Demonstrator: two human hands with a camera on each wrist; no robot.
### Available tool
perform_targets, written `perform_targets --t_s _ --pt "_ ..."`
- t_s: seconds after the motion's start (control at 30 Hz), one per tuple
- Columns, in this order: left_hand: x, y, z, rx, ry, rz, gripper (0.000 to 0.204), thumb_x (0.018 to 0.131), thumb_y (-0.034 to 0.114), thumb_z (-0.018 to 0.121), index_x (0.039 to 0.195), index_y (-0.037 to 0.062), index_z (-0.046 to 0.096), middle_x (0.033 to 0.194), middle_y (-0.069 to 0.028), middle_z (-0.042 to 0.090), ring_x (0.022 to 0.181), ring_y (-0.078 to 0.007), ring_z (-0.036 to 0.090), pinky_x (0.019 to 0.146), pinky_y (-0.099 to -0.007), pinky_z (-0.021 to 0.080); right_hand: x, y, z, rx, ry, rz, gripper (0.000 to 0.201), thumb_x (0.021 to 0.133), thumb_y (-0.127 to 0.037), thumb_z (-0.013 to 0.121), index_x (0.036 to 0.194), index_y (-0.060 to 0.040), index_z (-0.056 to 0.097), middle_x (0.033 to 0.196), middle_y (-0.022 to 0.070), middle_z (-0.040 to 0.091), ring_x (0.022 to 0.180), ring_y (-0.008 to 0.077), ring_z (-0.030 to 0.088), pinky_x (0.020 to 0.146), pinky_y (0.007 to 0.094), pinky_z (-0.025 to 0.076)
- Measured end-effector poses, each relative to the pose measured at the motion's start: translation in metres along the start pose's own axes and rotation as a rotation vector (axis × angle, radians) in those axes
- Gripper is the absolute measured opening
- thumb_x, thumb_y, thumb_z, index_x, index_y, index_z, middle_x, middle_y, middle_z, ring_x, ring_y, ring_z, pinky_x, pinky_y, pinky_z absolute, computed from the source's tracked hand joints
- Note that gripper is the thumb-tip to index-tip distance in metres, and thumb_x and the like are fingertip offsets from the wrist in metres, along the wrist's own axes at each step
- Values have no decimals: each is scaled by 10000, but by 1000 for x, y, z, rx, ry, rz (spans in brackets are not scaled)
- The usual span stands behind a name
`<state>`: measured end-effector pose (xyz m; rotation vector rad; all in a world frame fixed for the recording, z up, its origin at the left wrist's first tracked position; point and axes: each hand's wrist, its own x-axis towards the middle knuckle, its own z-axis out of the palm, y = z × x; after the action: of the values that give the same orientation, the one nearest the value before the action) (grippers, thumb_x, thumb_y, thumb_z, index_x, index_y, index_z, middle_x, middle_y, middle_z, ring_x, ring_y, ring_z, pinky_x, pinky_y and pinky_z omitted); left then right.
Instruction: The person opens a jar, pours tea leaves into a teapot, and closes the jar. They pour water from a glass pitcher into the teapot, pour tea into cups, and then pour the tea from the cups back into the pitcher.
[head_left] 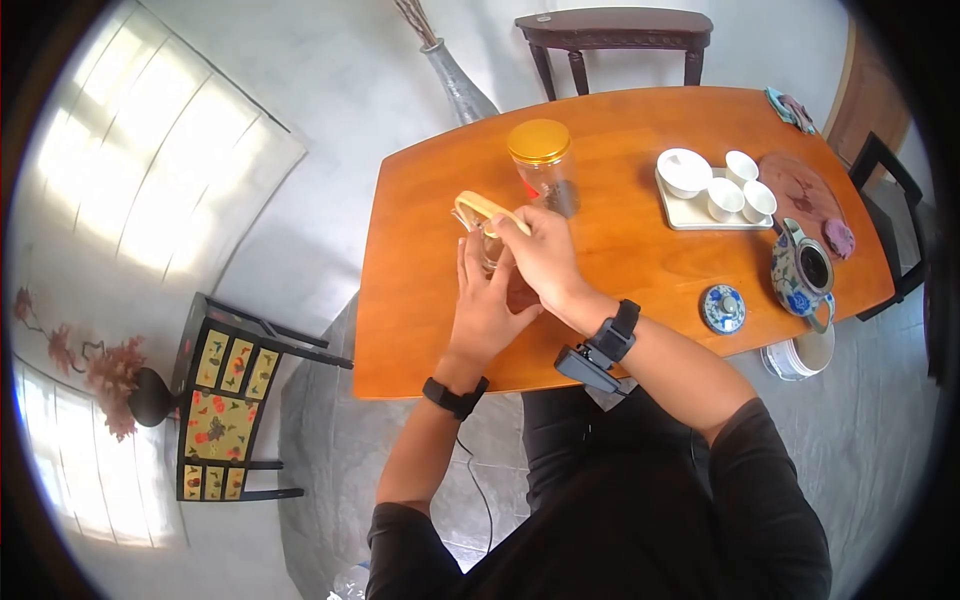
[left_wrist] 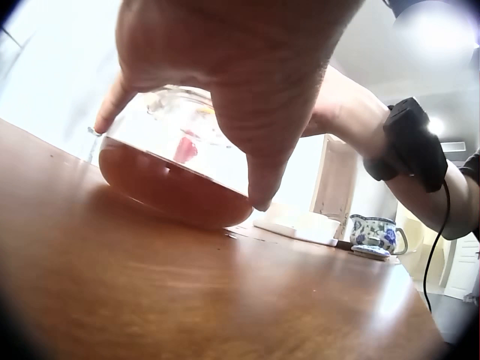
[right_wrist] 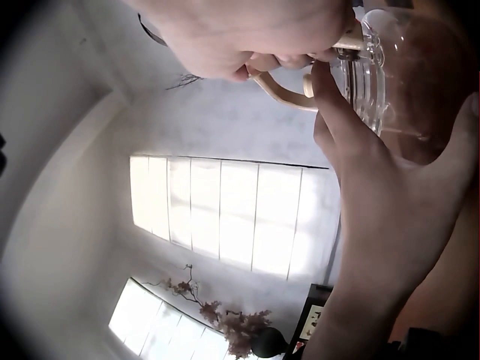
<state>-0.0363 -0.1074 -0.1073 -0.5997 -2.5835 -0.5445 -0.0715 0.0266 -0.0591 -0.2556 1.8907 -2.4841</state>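
Note:
A clear glass teapot sits on the table before me, its lower part looking reddish-brown in the left wrist view. My left hand grips its glass body, thumb and fingers spread around the sides. Above it, my right hand holds the arched pale wooden handle near the top of the pot. From the right wrist view, the curved handle runs out past the right fingers, close to the ridged glass rim. Both hands hide much of the pot from above.
Just behind stands a clear jar with a gold lid. On the right are a white tray of white cups, a blue-and-white teapot without its lid, that lid, a brown round mat and a folded cloth.

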Motion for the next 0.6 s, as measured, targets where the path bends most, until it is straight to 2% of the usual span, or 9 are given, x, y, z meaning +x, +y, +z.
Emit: perform_targets --t_s 0.07,0.17,0.27,0.33,0.57,0.6 --pt "-2 4 -1 -15 2 -19 962 702 254 900 1513 65 418 1578 -323 204 1467 -517 227 1130 -568 386 -2 0 -1 154 25 29 270 1006 -181 643 801 -7 628 737 -3 598 650 43 497 563 241 408" --pt "-6 13 -3 3 -14 -60 971 702 274 897 1522 86 412 1567 -325 222 1446 -526 263 1119 -557 406 -5 3 -4 191 64 2 286 987 -184 646 780 13 636 681 30 617 599 63 531 524 259 429" --pt "-6 25 -9 19 7 -37 979 697 298 903 1525 107 416 1567 -322 218 1425 -528 301 1070 -544 461 -9 -8 -10 162 20 -62 273 987 -183 649 806 22 651 687 16 611 601 53 518 521 251 423" --pt "-2 37 -17 5 104 -71 954 662 252 914 1503 198 468 1548 -304 255 1406 -554 318 1044 -578 483 -17 -27 -10 170 13 -54 269 988 -182 650 817 25 654 688 9 606 599 48 509 518 248 419" --pt "9 97 -44 23 70 -71 945 655 236 917 1490 203 475 1539 -303 263 1389 -555 340 998 -567 521 -47 -85 -40 218 -29 -35 262 1002 -184 642 828 10 654 700 -21 579 588 25 462 506 226 388" --pt "9 104 -41 71 66 -51 966 664 267 916 1506 169 452 1544 -288 258 1391 -527 348 982 -544 530 -51 -89 -47 225 -26 -21 261 1004 -182 641 820 3 652 702 -24 575 590 22 460 508 222 386"
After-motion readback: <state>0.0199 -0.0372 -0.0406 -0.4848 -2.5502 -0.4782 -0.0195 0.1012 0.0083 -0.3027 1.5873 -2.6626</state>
